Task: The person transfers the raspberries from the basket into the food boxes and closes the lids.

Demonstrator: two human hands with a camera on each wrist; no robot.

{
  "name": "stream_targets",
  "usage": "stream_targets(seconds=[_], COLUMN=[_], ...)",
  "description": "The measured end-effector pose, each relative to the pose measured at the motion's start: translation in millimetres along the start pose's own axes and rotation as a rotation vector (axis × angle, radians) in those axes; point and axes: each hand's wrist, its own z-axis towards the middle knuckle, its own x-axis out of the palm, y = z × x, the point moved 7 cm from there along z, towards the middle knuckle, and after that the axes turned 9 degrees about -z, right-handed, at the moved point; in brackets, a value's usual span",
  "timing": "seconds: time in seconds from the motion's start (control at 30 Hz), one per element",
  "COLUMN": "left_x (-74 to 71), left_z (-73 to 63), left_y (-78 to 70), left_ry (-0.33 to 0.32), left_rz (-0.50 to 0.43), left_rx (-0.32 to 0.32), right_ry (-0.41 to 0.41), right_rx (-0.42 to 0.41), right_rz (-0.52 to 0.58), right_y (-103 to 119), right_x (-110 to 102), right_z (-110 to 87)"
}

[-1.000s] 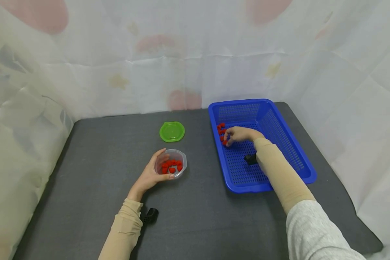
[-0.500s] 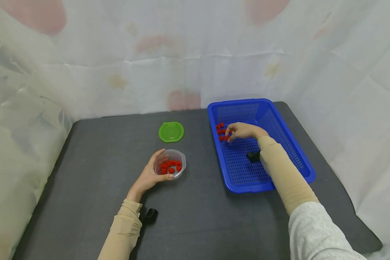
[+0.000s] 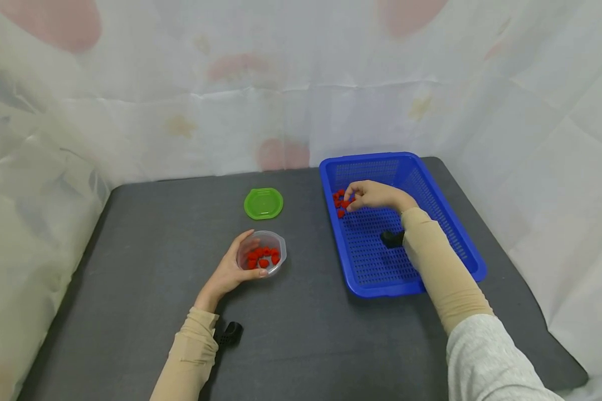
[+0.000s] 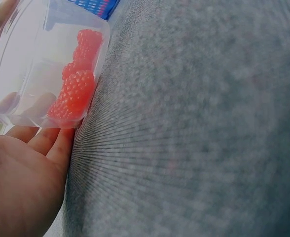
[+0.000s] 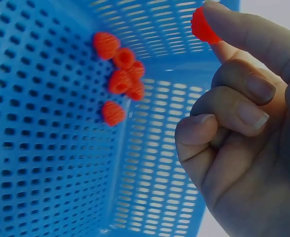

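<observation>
My left hand grips a clear plastic tub on the table, thumb on the near side and fingers round the far side. Several red raspberries lie on the tub's bottom. Over the left part of a blue perforated basket, my right hand pinches one raspberry between thumb and index finger, the other fingers curled. Below it, more loose raspberries sit clustered against the basket's side wall.
A green lid lies on the dark grey table behind the tub. White patterned sheets hang round the back and sides. Each wrist wears a black camera mount.
My right hand has shifted away from me inside the basket and now has a raspberry pinched in its fingertips. The left hand and tub have stayed in place.
</observation>
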Motion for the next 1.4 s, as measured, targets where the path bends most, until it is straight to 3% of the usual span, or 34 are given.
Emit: stream_targets(seconds=[0.33, 0.6, 1.4], left_x=[-0.4, -1.0, 2.0], left_z=[-0.4, 0.4, 2.0], left_y=[-1.1, -2.6, -2.5], left_ry=[-0.002, -0.007, 0.008], left_rz=[0.005, 0.006, -0.011], left_rx=[-0.005, -0.012, -0.006], right_ry=[-0.068, -0.089, 0.042], right_rx=[-0.026, -0.116, -0.354], right_rz=[-0.037, -0.025, -0.042], right_y=[20, 46, 140], right_x=[-16, -16, 13], right_z=[-8.8, -9.4, 1.3])
